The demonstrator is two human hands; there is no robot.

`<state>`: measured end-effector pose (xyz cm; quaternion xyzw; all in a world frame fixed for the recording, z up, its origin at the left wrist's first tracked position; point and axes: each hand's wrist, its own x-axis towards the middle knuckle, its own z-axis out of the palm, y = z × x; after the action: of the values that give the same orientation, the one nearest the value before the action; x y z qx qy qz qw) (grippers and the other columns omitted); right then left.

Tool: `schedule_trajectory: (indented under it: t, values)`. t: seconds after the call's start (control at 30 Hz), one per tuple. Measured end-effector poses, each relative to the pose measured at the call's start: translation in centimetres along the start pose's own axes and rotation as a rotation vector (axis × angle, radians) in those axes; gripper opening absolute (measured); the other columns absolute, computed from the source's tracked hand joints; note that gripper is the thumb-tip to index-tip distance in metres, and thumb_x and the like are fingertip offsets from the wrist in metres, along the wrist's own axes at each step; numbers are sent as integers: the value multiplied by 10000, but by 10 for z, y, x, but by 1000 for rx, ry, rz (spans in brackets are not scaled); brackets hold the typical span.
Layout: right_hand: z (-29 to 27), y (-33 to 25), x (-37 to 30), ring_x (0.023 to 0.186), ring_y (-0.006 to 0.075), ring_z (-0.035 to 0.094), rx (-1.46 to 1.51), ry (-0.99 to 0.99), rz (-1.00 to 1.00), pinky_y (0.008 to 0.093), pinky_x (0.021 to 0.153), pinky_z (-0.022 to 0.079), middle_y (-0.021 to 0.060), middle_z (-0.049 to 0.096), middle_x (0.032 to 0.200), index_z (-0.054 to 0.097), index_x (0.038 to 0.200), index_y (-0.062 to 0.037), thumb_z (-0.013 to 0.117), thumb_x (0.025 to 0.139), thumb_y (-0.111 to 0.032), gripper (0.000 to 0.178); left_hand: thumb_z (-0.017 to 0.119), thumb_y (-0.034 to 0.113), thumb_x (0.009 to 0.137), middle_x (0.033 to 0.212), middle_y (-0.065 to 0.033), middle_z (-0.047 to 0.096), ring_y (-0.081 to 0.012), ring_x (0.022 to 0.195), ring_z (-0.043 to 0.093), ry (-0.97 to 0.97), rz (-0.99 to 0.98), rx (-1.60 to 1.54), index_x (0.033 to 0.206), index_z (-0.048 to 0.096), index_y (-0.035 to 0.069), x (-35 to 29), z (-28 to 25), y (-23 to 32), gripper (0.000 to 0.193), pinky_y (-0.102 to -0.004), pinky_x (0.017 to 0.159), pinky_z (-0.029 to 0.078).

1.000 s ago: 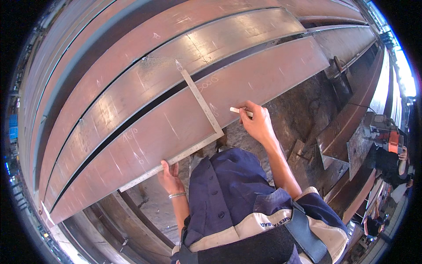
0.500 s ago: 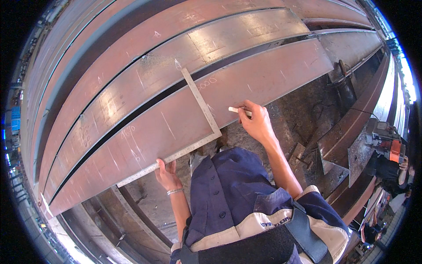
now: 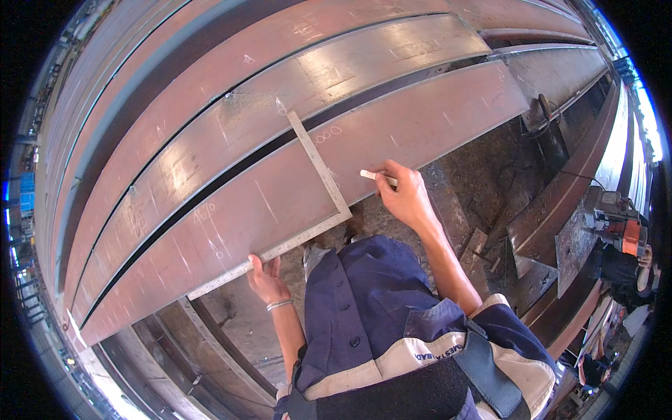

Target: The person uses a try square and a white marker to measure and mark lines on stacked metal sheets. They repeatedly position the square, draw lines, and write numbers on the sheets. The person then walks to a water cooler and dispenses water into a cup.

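Note:
A metal carpenter's square (image 3: 318,162) lies on the nearest reddish steel beam (image 3: 238,203). Its long leg follows the beam's near edge, and the short leg crosses the face. My left hand (image 3: 269,280), with a bracelet at the wrist, grips the long leg at the edge, thumb on top. Between the fingers of my right hand (image 3: 404,187) is a white chalk stick (image 3: 378,178). It points left, a little to the right of the square's short leg. Several chalk lines and marks run across the steel.
More long steel beams (image 3: 350,52) lie side by side beyond, with a dark gap between. At right, a person's hand (image 3: 644,259) is by an orange and grey power machine (image 3: 626,236) near a metal plate (image 3: 575,248). Steel sections (image 3: 203,336) lie below left.
Hardly anything differs. My right hand with the chalk has shifted slightly left, and the whole view has moved a touch. The square and my left hand stay in place.

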<state>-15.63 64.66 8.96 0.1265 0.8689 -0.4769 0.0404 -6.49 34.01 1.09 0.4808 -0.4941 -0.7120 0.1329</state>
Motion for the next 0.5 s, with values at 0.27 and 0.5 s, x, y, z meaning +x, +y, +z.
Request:
schedule_trajectory:
  t: [0.27, 0.5]
  values:
    - [3, -2, 3, 729, 453, 621, -42, -36, -39, 491, 646, 471, 266, 621, 754, 626, 1004, 1, 582, 886, -127, 180, 651, 319, 955, 1139, -137, 590, -286, 950, 651, -45, 1, 6, 1242, 499, -68, 0, -1, 1, 506, -362, 807, 575]
    - [8, -6, 2, 738, 461, 621, 47, -28, -116, 494, 658, 477, 258, 626, 749, 611, 968, 9, 571, 886, -106, 146, 662, 316, 950, 1129, -150, 583, -291, 957, 650, -50, -3, 1, 1212, 506, -73, 0, -2, 4, 495, -367, 810, 581]
